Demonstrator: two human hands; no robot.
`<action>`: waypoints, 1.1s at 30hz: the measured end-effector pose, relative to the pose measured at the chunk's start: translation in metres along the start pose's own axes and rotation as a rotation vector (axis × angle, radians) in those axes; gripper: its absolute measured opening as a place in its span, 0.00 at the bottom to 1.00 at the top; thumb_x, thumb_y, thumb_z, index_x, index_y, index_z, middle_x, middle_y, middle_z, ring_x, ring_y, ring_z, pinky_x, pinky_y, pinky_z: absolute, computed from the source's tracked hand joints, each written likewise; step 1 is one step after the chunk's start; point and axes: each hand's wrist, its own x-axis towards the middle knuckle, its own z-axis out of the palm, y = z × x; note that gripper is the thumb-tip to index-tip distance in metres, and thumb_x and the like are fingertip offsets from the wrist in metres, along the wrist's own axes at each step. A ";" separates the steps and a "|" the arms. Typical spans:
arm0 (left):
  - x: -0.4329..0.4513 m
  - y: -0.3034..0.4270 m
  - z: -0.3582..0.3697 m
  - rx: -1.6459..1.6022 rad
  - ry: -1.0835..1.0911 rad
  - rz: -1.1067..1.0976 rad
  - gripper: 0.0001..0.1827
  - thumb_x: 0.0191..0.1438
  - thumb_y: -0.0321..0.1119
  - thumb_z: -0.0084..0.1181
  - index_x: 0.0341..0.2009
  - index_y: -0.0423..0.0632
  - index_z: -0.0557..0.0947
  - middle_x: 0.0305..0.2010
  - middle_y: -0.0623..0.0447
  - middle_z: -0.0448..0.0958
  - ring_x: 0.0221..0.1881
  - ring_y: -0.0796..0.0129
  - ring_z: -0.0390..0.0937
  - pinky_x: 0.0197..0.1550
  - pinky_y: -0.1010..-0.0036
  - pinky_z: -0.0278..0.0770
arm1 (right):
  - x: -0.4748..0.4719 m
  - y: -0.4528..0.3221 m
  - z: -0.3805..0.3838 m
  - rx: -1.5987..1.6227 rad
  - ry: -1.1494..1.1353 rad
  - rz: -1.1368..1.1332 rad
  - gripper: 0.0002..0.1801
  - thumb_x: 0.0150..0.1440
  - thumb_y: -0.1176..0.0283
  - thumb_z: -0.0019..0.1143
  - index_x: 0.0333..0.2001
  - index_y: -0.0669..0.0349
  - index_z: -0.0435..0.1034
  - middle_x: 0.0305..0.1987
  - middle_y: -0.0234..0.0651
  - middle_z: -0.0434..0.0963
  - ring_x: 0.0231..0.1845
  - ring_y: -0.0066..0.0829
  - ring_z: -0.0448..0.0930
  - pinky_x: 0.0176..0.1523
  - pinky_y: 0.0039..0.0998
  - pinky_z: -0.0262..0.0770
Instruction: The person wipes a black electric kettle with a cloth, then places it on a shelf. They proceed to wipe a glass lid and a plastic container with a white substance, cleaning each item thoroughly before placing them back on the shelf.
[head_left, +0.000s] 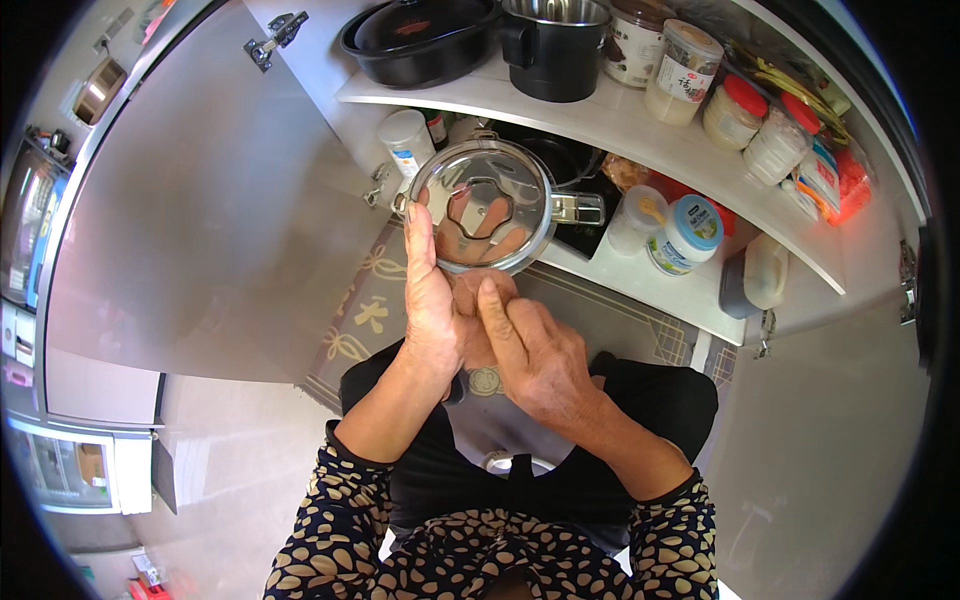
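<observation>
My left hand (435, 300) supports a clear glass cooking pot (540, 244) from beneath, its fingers showing through the glass. A glass lid (480, 169) covers the pot, and a clear handle (579, 208) sticks out to the right. The left thumb rests upright against the pot's near left side. My right hand (536, 356) lies over the heel of the left hand, below the pot, with its index finger pointing up and its other fingers curled. The right thumb and the underside of that hand are hidden, so whether it holds anything small cannot be seen.
An open cabinet surrounds the pot, with its left door (202, 202) and right door (810, 450) swung out. On its upper shelf (465, 97) stand a black pan (420, 45), a black pot (559, 60) and several jars. A blue-lidded tub (686, 232) stands below.
</observation>
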 end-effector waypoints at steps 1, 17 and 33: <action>-0.003 0.003 0.001 0.041 0.004 -0.020 0.30 0.57 0.62 0.47 0.61 0.66 0.64 0.60 0.52 0.66 0.57 0.51 0.68 0.54 0.52 0.72 | 0.000 -0.002 0.001 0.036 -0.002 -0.052 0.34 0.42 0.76 0.55 0.56 0.75 0.64 0.32 0.36 0.66 0.30 0.29 0.73 0.27 0.27 0.76; 0.009 0.003 -0.008 -0.139 0.114 0.029 0.18 0.61 0.39 0.50 0.53 0.54 0.65 0.51 0.45 0.74 0.56 0.46 0.71 0.55 0.47 0.73 | 0.013 0.028 -0.035 1.132 -0.012 0.940 0.10 0.60 0.68 0.52 0.37 0.65 0.68 0.22 0.29 0.70 0.17 0.17 0.71 0.20 0.20 0.69; 0.007 -0.024 -0.013 0.637 0.322 0.266 0.30 0.52 0.40 0.64 0.55 0.49 0.64 0.44 0.58 0.71 0.42 0.76 0.67 0.40 0.76 0.61 | 0.009 0.030 -0.014 0.685 0.319 0.866 0.12 0.51 0.76 0.60 0.40 0.67 0.71 0.32 0.32 0.75 0.27 0.20 0.74 0.33 0.24 0.71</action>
